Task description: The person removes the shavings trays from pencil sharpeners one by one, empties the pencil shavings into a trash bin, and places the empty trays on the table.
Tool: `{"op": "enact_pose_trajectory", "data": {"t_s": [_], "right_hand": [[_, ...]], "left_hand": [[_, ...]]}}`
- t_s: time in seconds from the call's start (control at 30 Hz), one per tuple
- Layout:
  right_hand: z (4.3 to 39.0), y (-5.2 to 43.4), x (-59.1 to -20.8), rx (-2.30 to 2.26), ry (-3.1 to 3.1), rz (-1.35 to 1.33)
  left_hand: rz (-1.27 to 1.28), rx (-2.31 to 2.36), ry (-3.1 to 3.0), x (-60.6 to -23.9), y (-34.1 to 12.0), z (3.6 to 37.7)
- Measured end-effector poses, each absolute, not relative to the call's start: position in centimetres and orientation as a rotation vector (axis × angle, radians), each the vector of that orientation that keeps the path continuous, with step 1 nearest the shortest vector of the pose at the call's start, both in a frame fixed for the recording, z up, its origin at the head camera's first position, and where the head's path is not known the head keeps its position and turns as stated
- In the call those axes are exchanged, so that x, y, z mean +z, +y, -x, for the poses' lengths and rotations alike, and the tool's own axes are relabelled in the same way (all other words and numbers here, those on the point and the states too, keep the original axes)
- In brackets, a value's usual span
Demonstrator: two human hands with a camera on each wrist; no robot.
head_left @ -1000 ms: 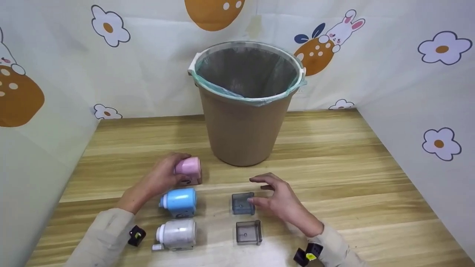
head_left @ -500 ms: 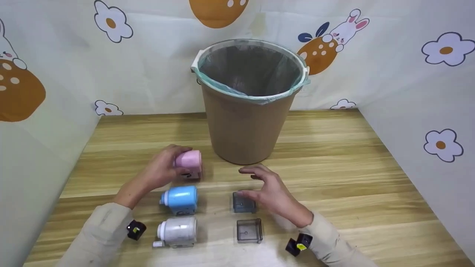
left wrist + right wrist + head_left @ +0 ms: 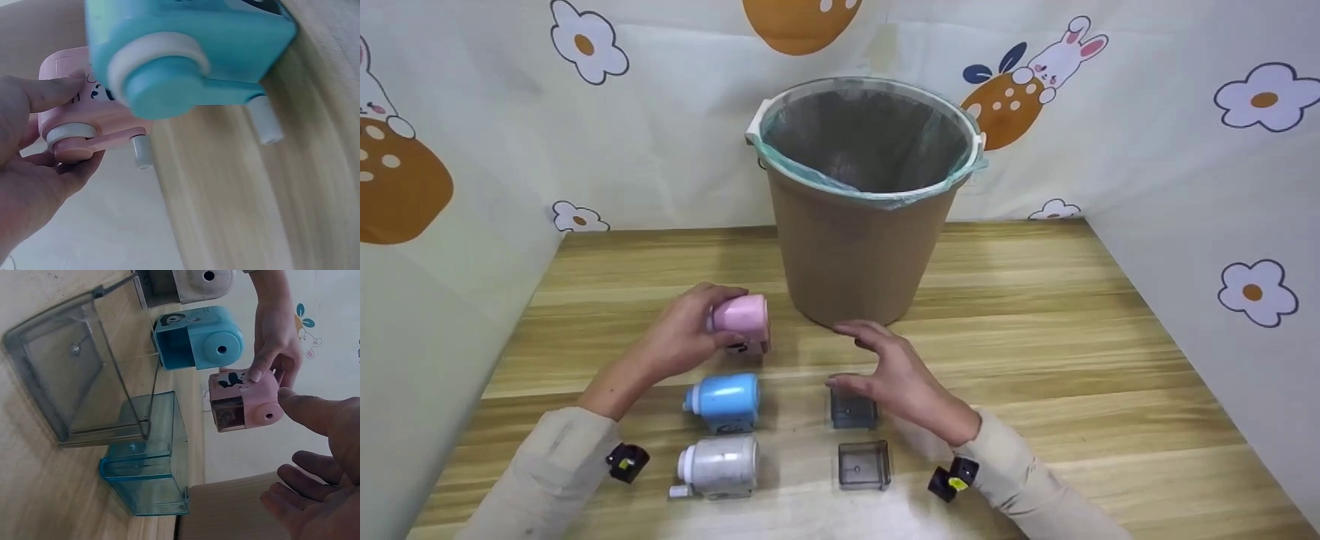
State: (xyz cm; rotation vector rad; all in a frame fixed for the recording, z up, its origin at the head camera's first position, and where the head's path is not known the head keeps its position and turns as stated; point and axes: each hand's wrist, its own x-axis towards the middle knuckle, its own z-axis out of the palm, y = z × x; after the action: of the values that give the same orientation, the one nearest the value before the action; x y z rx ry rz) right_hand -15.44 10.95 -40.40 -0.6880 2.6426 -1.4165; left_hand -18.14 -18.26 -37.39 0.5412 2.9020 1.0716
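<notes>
The left grip (image 3: 682, 334) clasps the pink sharpener (image 3: 742, 316) to the near left of the bin (image 3: 859, 255), its long axis apparently crosswise, pencil-hole end towards the right grip (image 3: 904, 382), which hovers apart, fingers spread and holding nothing, before the bin.

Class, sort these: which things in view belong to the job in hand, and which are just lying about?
Belonging:
pink sharpener, gripped by the left hand
likely blue sharpener, white sharpener, blue tray, grey tray
perhaps brown bin

Just surroundings:
patterned backdrop
wooden table
</notes>
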Motion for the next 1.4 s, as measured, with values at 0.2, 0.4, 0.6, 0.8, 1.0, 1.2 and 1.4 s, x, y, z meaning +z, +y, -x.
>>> {"op": "enact_pose_trajectory", "data": {"t_s": [0.2, 0.4, 0.6, 0.8, 1.0, 1.2, 1.4], "right_hand": [[15.8, 10.1, -39.7, -1.389, 2.629, 0.715], [16.2, 9.4, -39.0, -1.356, 2.626, 0.696], [16.4, 8.6, -38.3, -1.301, 2.639, 0.692], [16.8, 8.0, -37.9, -1.303, 2.597, 0.687], [17.2, 7.3, -38.0, -1.359, 2.548, 0.730], [17.2, 6.8, -37.8, -1.390, 2.527, 0.747], [17.2, 6.3, -37.8, -1.414, 2.550, 0.811]], "left_hand": [[-0.558, 1.082, 2.905, -35.7, -18.2, 17.7], [-0.591, 1.063, 2.895, -34.6, -17.7, 17.2], [-0.594, 1.057, 2.889, -33.7, -17.1, 16.4], [-0.636, 1.063, 2.868, -32.8, -16.9, 16.3], [-0.645, 1.042, 2.861, -32.1, -17.0, 15.8], [-0.670, 1.048, 2.883, -31.5, -16.7, 15.4], [-0.705, 1.098, 2.905, -31.2, -16.2, 15.1]]}}
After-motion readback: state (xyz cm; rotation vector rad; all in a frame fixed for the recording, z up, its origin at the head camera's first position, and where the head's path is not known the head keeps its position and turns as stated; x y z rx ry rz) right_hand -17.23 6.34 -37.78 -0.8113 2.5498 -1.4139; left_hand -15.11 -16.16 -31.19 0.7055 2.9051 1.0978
